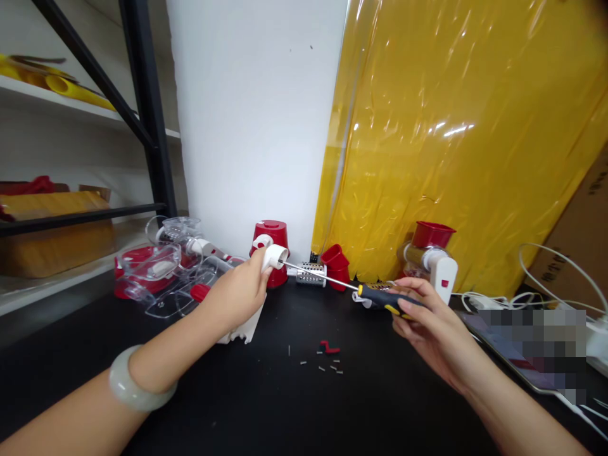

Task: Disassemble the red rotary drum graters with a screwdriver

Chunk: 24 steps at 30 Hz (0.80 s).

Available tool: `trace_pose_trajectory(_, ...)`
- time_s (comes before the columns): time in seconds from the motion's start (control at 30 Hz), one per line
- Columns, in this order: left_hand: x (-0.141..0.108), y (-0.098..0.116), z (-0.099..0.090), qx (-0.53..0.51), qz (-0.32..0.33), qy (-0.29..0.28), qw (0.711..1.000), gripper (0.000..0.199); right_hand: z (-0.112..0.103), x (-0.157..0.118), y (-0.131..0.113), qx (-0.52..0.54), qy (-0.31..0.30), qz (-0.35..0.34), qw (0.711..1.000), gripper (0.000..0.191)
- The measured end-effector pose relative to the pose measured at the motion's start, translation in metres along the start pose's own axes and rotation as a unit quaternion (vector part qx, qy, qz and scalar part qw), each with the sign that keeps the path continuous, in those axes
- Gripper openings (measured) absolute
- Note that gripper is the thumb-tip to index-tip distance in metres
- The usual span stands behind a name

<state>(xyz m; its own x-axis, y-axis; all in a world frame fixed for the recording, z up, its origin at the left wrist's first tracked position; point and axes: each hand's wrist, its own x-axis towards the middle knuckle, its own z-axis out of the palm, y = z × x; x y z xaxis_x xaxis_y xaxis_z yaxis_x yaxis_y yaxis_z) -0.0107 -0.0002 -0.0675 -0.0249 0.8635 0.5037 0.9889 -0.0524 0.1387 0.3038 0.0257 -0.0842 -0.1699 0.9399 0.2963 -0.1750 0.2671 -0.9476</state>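
Observation:
My left hand [240, 288] is closed around a white plastic housing [274, 256] with a round opening that faces right. A flat white part of it shows below the wrist. In my right hand [427, 316] is a screwdriver [384, 299] with a dark grey and yellow handle. Its long metal shaft points left, and the tip reaches the round opening; whether it meets a screw inside is hidden. On the black table below lie several small screws [322, 368] and a small red plastic piece [329, 347].
Behind my hands stand a red base [270, 228], a metal grater drum [311, 275], a red pusher [336, 266] and an assembled rotary grater [441, 266]. Clear plastic parts [166, 278] are piled at left. A tablet [508, 348] and white cables [498, 297] lie at right.

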Motion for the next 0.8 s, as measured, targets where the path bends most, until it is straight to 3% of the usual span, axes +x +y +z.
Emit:
trace_pose_trajectory(0.1,0.002,-0.003,0.0,-0.013,-0.006,-0.01,1.0,0.039,-0.008,-0.001,0.002,-0.133,0.002,-0.126,0.983,0.04)
trace_pose_trajectory(0.17,0.003,-0.005,0.0,-0.026,-0.006,-0.015,1.0,0.039,-0.014,-0.003,0.005,-0.246,0.016,-0.203,0.948,0.035)
trace_pose_trajectory(0.23,0.004,-0.006,0.001,-0.028,-0.008,-0.017,0.999,0.04,-0.017,-0.006,0.006,-0.337,0.016,-0.237,0.911,0.034)
trace_pose_trajectory(0.33,0.004,-0.006,0.001,-0.017,-0.004,-0.02,1.0,0.04,-0.017,-0.01,0.004,-0.388,0.017,-0.209,0.897,0.031)
trace_pose_trajectory(0.5,0.0,-0.001,0.002,-0.009,0.002,-0.009,1.0,0.041,-0.01,-0.003,0.0,-0.29,0.029,-0.041,0.956,0.045)
trace_pose_trajectory(0.6,0.0,0.002,0.0,-0.018,-0.009,0.0,1.0,0.045,-0.007,-0.001,-0.001,-0.254,0.006,-0.038,0.966,0.048)
trace_pose_trajectory(0.7,0.001,0.0,-0.006,-0.055,-0.014,0.01,0.998,0.047,-0.008,-0.005,-0.002,-0.315,0.03,-0.134,0.939,0.038)
trace_pose_trajectory(0.8,0.003,-0.004,-0.012,-0.1,-0.002,0.027,0.995,0.047,-0.013,-0.007,-0.001,-0.377,0.046,-0.319,0.868,0.018)
